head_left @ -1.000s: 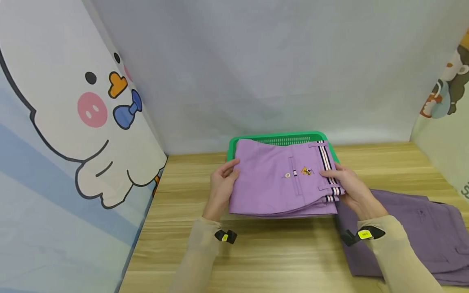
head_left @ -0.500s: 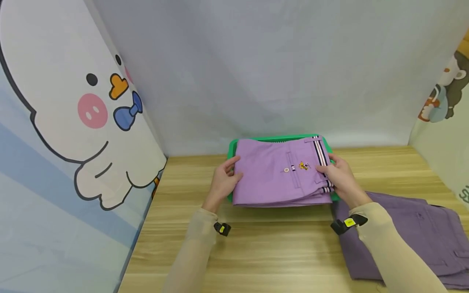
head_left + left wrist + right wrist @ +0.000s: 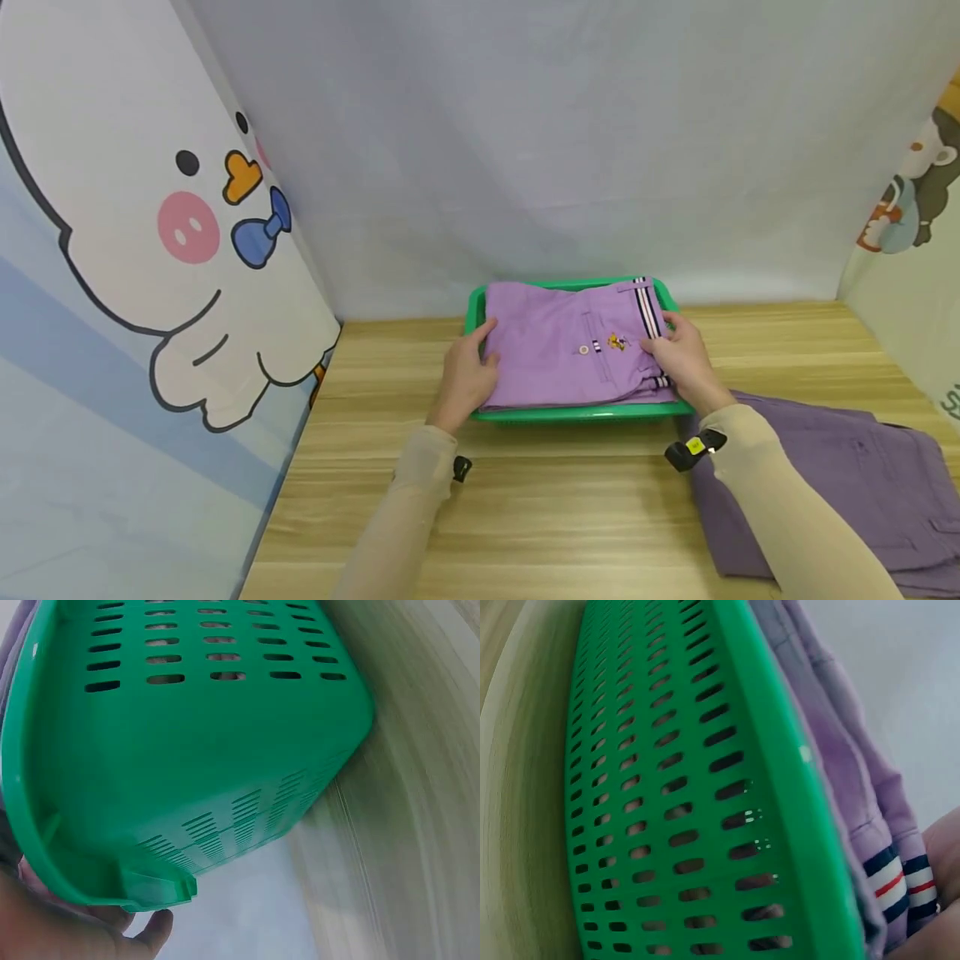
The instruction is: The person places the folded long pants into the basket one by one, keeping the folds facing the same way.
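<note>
Folded light purple trousers lie in a green plastic basket, their striped waistband towards the right. My left hand holds their left edge at the basket's rim, thumb and forefinger spread along the fold. On the other side my right hand pinches the waistband, thumb on top near a small embroidered figure. In the left wrist view, the fingers of the left hand reach past the rim's corner. The right wrist view shows the striped waistband just above the rim, beside the right hand.
Folded dark purple trousers lie on the wooden table at the right, partly under the right forearm. A pale curtain hangs right behind the basket. Cartoon-printed sheets stand at both sides.
Both hands have lowered the light purple trousers into the basket, moving slightly left at the right side. The basket's front rim, hidden before, now shows.
</note>
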The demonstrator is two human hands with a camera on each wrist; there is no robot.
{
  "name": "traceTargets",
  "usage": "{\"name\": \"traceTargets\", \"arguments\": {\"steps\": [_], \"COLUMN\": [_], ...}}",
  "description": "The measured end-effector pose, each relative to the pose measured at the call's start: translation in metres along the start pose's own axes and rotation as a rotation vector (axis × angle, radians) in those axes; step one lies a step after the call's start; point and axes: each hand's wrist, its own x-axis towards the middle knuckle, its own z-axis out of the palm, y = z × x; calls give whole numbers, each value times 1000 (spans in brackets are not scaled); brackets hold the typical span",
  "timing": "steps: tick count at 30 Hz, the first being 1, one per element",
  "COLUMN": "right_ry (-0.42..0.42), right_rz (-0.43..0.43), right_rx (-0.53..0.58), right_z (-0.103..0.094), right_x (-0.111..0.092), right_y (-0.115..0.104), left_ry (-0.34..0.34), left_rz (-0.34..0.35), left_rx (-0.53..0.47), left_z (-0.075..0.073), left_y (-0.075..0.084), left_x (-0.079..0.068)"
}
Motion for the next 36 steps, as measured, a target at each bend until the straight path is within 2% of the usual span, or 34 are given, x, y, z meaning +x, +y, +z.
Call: {"name": "traceTargets", "arguments": {"steps": [4,9,13,16,21,23,30,36], "right_ry": [10,21,45,57,69,66,-36,-128], "right_rz": [-11,-20,-55,-105,-249,-280,-233,-198], "right_rx": [-30,-82,-200,-308,-486,-549,-651,-680], "right_z": [5,7,6,7,14,16,21,20], "right_x": [1,2,1,-1,-2,-1,1,7], "right_y": [5,11,14,15,15,15,17,20], "left_ry": [0,-14,-32,-54,-86,-106,-209,-257], "left_rz": [14,38,102,117,71,49,-37,-62], "left_rx": [79,242,383,472,582,608,620,714], "left_z": [2,5,8,9,11,11,11,14], "left_y": [-1,-2,-1,1,1,0,-2,-3], "left_x": [-1,0,0,-1,-2,-1,1,4]}}
